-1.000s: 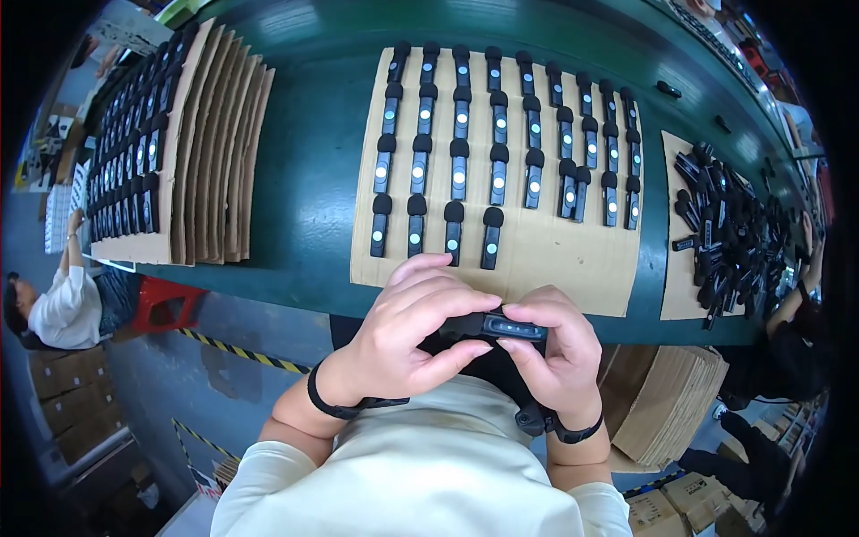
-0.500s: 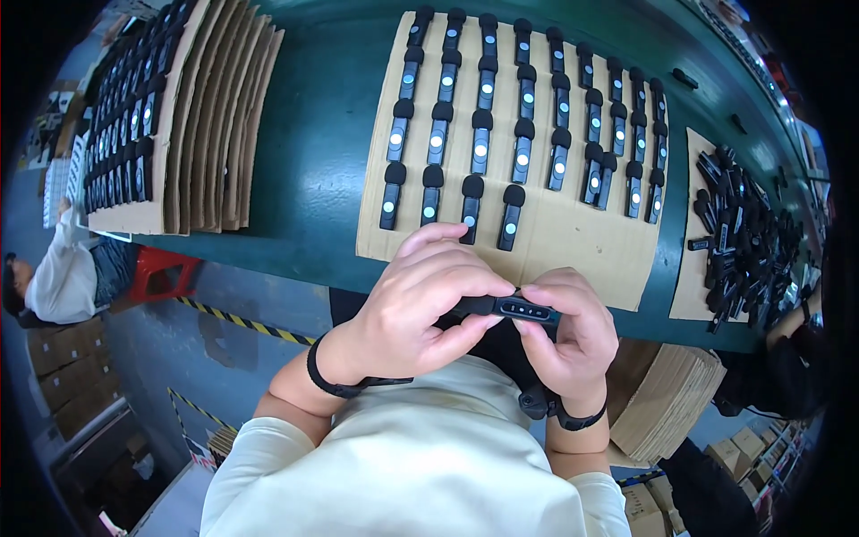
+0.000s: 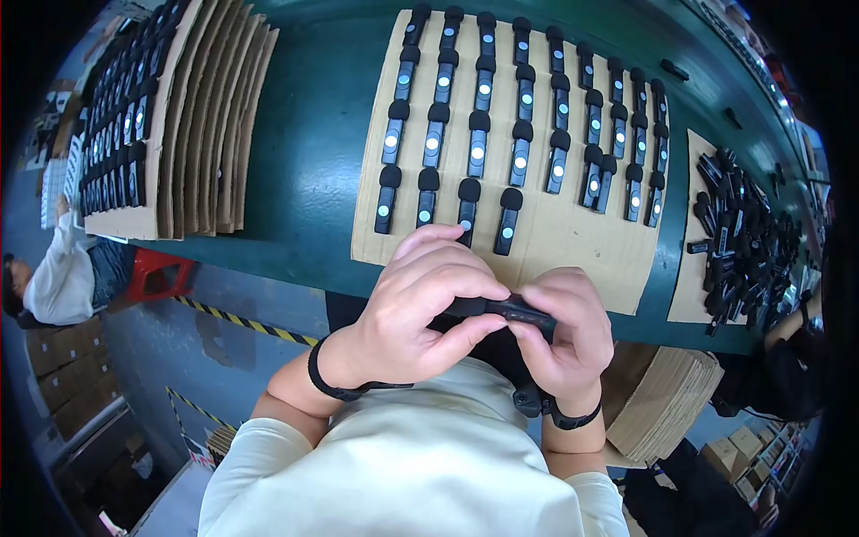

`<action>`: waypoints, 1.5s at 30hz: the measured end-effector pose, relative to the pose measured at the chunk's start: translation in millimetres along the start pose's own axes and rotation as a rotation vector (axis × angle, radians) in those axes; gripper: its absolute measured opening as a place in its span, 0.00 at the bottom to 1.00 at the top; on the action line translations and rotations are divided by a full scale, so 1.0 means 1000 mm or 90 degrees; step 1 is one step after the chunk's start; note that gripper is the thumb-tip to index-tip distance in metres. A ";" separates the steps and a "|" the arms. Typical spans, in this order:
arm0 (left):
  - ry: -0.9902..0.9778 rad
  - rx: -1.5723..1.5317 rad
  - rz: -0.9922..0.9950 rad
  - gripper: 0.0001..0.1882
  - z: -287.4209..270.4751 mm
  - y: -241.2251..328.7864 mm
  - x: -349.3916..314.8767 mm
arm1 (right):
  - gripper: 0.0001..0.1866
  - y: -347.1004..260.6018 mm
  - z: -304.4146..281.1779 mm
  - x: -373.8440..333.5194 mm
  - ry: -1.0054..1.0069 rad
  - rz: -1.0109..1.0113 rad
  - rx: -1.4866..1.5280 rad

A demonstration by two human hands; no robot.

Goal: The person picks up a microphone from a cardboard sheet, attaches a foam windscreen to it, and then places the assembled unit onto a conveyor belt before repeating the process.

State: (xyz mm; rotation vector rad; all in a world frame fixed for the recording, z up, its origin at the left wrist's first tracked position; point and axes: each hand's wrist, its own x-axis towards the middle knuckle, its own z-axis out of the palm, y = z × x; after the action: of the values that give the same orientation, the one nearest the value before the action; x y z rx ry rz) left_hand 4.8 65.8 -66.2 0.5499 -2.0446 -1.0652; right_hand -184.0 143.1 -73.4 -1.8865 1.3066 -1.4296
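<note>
Just off the table's near edge, the left hand (image 3: 425,309) and right hand (image 3: 573,327) hold a small black microphone (image 3: 526,311) between them, thumb and fingers clamped on opposite ends. Beyond them, the green table (image 3: 309,134) carries a cardboard sheet (image 3: 573,242) with rows of foam-topped microphones (image 3: 478,150); the nearest row has four, and brown surface shows to their right. One raised left finger overlaps that row in view; whether it touches cannot be told. A broad strip of tabletop separates this sheet from a layered cardboard stack (image 3: 215,116) on the left, its top bearing more microphones. A narrower strip lies on the right, before another sheet (image 3: 687,277) heaped with a jumbled black pile (image 3: 738,242). At lower right are brown cartons (image 3: 732,455), their contents hidden.
</note>
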 end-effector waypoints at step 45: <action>0.174 0.547 -0.138 0.13 -0.081 -0.072 -0.082 | 0.14 0.036 -0.014 -0.010 -0.074 0.019 -0.401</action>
State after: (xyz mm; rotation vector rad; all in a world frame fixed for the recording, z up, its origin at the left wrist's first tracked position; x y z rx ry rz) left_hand 121.5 38.7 -130.9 1.2859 -2.1550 -0.1382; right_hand -211.8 137.8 -101.5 -2.2708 1.8651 -0.9296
